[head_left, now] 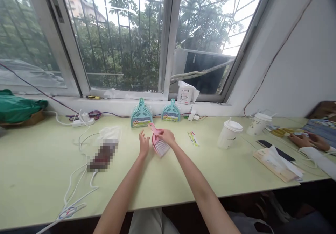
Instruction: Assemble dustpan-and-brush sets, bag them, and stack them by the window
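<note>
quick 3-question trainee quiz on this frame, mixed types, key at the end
1. True or false: the right hand holds the pink brush.
2. How many lidded cups stand on the table? A) one B) two C) four
3. What do the teal dustpans lean against?

Key:
1. True. The left hand is open beside it, fingers spread.
2. B. The second cup stands further right.
3. The ledge under the window.
</note>
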The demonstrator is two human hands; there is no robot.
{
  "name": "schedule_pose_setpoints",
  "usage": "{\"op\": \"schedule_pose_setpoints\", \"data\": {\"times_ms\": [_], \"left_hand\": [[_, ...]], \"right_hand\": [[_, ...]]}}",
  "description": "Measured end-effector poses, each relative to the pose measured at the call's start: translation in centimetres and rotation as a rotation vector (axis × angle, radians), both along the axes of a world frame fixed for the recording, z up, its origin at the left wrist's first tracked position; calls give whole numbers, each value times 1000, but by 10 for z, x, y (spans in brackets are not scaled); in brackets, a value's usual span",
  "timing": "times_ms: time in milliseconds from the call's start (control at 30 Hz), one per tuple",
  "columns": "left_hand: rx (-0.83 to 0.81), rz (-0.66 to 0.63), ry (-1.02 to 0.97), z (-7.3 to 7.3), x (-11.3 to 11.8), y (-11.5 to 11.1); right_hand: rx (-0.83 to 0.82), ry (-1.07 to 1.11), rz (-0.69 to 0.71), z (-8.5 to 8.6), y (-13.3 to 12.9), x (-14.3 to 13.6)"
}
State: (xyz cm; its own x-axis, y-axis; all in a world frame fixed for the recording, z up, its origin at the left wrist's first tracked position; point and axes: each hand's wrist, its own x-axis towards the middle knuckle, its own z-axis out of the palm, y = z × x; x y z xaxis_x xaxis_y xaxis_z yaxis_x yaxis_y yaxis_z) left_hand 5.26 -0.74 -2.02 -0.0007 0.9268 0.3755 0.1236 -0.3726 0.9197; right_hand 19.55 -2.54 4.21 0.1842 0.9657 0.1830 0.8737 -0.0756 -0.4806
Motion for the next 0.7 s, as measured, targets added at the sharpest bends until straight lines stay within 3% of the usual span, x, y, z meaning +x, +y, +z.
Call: {"op": "schedule_pose_setpoints", "data": {"times_ms": [100,133,200,300,367,433,500,600,700], "left_hand": [[-301,-297,-187,-7,2,14],[-350,-344,-203,-9,1,18],[-390,-331,-242,-12,-2,26],[-375,-252,-314,-12,-8,31],[-362,-199,-341,-11,-10,31],[-364,-149,-369,-11,-10,31],[-377,-101,-394,-11,-9,32],[-351,-42,-408,-16,-8,36],[-318,-3,-424,-20,-9,40]], "right_hand": [[169,241,-36,-8,12,-5],[188,290,-30,-11,14,0],[214,309,-90,-16,12,21],[287,104,-480,-32,-7,75],[130,-12,-671,-46,-22,108],[-30,-88,-577,-59,-33,125],[-96,-136,-297,-68,-37,124],[-15,-131,46,-75,-32,100],[64,-100,180,-75,-27,75]]}}
